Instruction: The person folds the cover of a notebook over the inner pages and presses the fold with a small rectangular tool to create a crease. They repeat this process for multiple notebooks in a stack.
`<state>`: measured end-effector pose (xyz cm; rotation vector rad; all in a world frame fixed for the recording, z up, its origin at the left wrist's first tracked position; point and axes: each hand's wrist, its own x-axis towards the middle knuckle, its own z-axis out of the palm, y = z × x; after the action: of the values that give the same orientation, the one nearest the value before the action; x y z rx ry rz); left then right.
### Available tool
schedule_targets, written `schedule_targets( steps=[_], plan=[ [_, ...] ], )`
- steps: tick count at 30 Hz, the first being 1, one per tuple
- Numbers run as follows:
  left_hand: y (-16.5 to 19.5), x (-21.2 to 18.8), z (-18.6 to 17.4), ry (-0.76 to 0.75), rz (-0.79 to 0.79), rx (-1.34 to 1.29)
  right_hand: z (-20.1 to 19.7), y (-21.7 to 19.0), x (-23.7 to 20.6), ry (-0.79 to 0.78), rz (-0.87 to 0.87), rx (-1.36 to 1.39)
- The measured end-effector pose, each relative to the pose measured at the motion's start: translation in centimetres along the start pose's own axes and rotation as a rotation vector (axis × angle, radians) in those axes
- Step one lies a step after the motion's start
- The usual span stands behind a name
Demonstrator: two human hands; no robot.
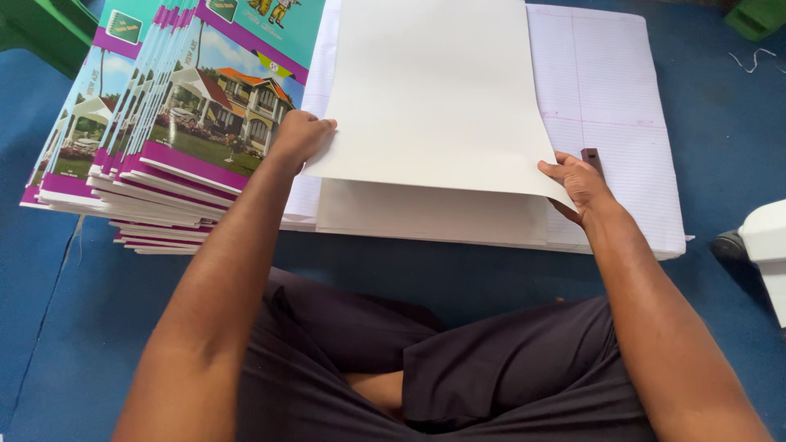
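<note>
I sit cross-legged on a blue floor. My left hand (300, 136) grips the near left corner of a large blank white sheet (434, 90), and my right hand (580, 183) grips its near right corner. The sheet is lifted at its near edge above a stack of white sheets (434, 214). That stack lies on a wider pile of ruled paper (606, 98). A small dark brown object (593, 157) shows just behind my right hand.
A fanned stack of notebooks with house-picture covers and purple bands (176, 123) lies at the left, touching the paper pile. A green object (41, 29) is at the top left, another green object (757, 16) at the top right, and a white thing (765, 245) at the right edge.
</note>
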<state>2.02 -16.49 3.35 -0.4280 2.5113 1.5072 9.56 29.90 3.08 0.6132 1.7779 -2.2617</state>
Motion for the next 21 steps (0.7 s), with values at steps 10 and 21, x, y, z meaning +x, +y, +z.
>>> schedule_targets(
  steps=[10,21],
  plan=[
    [-2.0,-0.3,2.1,0.135,0.089,-0.074,2.1,-1.0,-2.8,0.102,-0.119,-0.386],
    [-2.4,-0.5,4.0,0.176,0.073,-0.080,1.8,-2.0,-3.0,0.090,-0.248,-0.347]
  ],
)
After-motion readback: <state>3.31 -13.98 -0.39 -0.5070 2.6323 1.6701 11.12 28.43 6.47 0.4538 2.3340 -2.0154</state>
